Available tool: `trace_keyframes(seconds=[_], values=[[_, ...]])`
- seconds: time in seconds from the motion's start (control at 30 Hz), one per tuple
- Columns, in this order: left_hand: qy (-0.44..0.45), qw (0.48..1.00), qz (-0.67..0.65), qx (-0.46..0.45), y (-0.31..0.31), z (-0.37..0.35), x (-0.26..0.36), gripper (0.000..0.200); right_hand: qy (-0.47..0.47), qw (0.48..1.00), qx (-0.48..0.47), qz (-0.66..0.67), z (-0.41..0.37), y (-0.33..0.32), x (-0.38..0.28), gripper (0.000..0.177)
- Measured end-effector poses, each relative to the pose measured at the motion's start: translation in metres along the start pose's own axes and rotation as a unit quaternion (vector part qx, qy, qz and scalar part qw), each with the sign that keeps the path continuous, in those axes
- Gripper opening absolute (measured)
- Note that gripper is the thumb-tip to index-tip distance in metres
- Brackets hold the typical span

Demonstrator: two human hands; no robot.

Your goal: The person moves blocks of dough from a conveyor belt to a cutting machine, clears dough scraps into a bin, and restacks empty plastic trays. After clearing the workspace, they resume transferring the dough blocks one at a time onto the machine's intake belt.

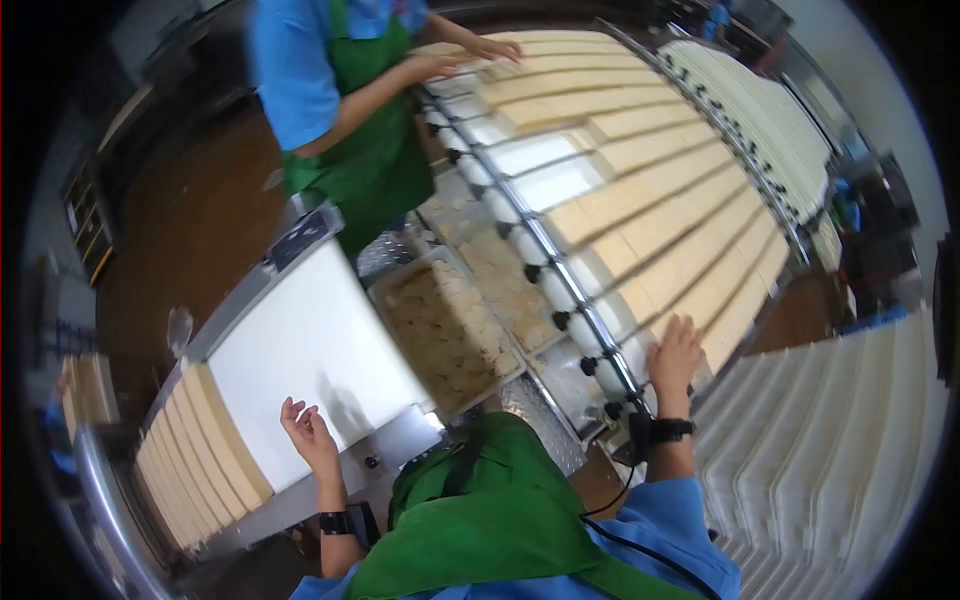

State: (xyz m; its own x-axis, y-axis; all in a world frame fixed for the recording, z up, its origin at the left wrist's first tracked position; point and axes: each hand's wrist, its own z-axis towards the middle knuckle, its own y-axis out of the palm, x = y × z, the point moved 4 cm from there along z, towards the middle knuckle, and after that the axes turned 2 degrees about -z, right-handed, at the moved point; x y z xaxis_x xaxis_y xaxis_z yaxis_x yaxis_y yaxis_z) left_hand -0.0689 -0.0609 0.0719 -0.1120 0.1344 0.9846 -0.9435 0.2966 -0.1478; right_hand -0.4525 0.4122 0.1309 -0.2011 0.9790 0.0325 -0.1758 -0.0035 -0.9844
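Note:
My right hand (677, 356) is spread over the near end of a wide conveyor, its fingertips on or right above pale beige flat slabs (690, 270). The slabs run in several lanes parted by thin dark rails. A metal side rail (545, 240) with black knobs passes just left of this hand. My left hand (312, 438) hovers near a white belt (305, 335), fingers loosely curled and apart, with nothing in it. Lower left of that hand, a row of similar beige slabs (215, 440) stands close together at the belt's end.
Across from me a person in a green apron (370, 160) has both hands at the conveyor's far lanes. Between the two belts stands a bin (450, 330) of beige broken pieces. Stacked white ridged trays (820, 430) stand at the right. A curved metal rail (100, 510) is at the lower left.

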Motion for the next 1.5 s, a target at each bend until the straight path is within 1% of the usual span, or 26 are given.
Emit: trace_keyframes(seconds=[0.07,0.13,0.2,0.23,0.27,0.3,0.37,0.4,0.47,0.5,0.6,0.63,0.67,0.7,0.83,0.9,0.93,1.03,1.1,1.17,1.2,1.27,1.37,1.4,1.43,1.5], values=[[-0.012,0.998,0.043,0.053,-0.04,0.001,-0.016,0.05,0.066,0.993,-0.045,-0.081,0.004,-0.007,-0.029,0.072],[-0.006,0.983,0.145,0.109,-0.086,-0.007,-0.029,0.052,-0.03,0.999,0.032,0.001,0.009,-0.017,-0.09,0.071],[0.006,0.93,0.321,0.178,-0.135,-0.016,-0.051,0.058,-0.142,0.986,0.06,0.061,0.008,-0.022,-0.178,0.069],[0.017,0.884,0.419,0.209,-0.162,-0.022,-0.069,0.063,-0.273,0.95,0.038,0.148,0.003,-0.018,-0.229,0.063],[-0.035,0.858,0.459,0.23,-0.184,-0.029,-0.071,0.071,-0.395,0.89,0.01,0.229,-0.006,-0.017,-0.279,0.057],[-0.085,0.831,0.49,0.247,-0.197,-0.03,-0.071,0.079,-0.422,0.859,-0.044,0.286,-0.025,-0.017,-0.33,0.046],[-0.204,0.804,0.495,0.257,-0.219,-0.032,-0.081,0.089,-0.549,0.771,-0.12,0.299,-0.065,-0.001,-0.428,0.042],[-0.221,0.794,0.492,0.279,-0.231,-0.034,-0.08,0.089,-0.58,0.738,-0.142,0.314,-0.086,0.008,-0.474,0.041],[-0.212,0.85,0.418,0.241,-0.245,-0.031,-0.082,0.092,-0.624,0.695,-0.173,0.312,-0.133,0.021,-0.561,0.043],[-0.223,0.846,0.413,0.255,-0.253,-0.03,-0.083,0.092,-0.639,0.686,-0.18,0.299,-0.158,0.024,-0.602,0.045],[-0.221,0.848,0.425,0.228,-0.25,-0.01,-0.086,0.095,-0.637,0.718,-0.179,0.215,-0.211,0.039,-0.701,0.064],[-0.23,0.84,0.452,0.194,-0.247,-0.005,-0.082,0.096,-0.626,0.73,-0.191,0.196,-0.228,0.04,-0.732,0.07],[-0.236,0.83,0.479,0.159,-0.244,-0.001,-0.08,0.096,-0.61,0.744,-0.199,0.185,-0.242,0.036,-0.759,0.072],[-0.239,0.831,0.476,0.163,-0.245,0.002,-0.079,0.096,-0.593,0.759,-0.206,0.174,-0.256,0.032,-0.784,0.074],[-0.196,0.794,0.564,0.114,-0.243,0.006,-0.086,0.1,-0.578,0.767,-0.216,0.174,-0.288,0.006,-0.858,0.075],[-0.24,0.802,0.537,0.101,-0.243,0.008,-0.077,0.099,-0.55,0.782,-0.257,0.143,-0.298,0.003,-0.875,0.076],[-0.236,0.807,0.532,0.098,-0.242,0.009,-0.08,0.096,-0.547,0.792,-0.229,0.146,-0.302,0.0,-0.877,0.075],[-0.213,0.805,0.544,0.104,-0.24,0.008,-0.083,0.094,-0.529,0.804,-0.242,0.122,-0.303,-0.006,-0.872,0.067],[-0.199,0.822,0.526,0.091,-0.241,0.008,-0.084,0.095,-0.509,0.824,-0.204,0.141,-0.288,-0.004,-0.864,0.065],[-0.181,0.84,0.507,0.068,-0.234,0.012,-0.076,0.095,-0.462,0.838,-0.261,0.124,-0.261,-0.008,-0.842,0.073],[-0.197,0.866,0.458,0.031,-0.228,0.014,-0.067,0.093,-0.434,0.851,-0.258,0.145,-0.242,-0.002,-0.828,0.082],[-0.213,0.904,0.369,-0.033,-0.208,0.018,-0.047,0.087,-0.381,0.878,-0.247,0.151,-0.2,0.002,-0.786,0.084],[-0.139,0.928,0.311,-0.151,-0.16,0.017,-0.026,0.09,-0.296,0.905,-0.263,0.157,-0.13,-0.002,-0.713,0.09],[-0.171,0.925,0.276,-0.2,-0.142,0.017,-0.022,0.094,-0.267,0.921,-0.238,0.153,-0.108,0.004,-0.69,0.09],[-0.156,0.922,0.275,-0.225,-0.122,0.015,-0.019,0.094,-0.236,0.937,-0.213,0.148,-0.088,0.011,-0.663,0.091],[-0.145,0.901,0.336,-0.234,-0.082,0.011,-0.012,0.092,-0.203,0.938,-0.201,0.195,-0.056,0.041,-0.615,0.09]])
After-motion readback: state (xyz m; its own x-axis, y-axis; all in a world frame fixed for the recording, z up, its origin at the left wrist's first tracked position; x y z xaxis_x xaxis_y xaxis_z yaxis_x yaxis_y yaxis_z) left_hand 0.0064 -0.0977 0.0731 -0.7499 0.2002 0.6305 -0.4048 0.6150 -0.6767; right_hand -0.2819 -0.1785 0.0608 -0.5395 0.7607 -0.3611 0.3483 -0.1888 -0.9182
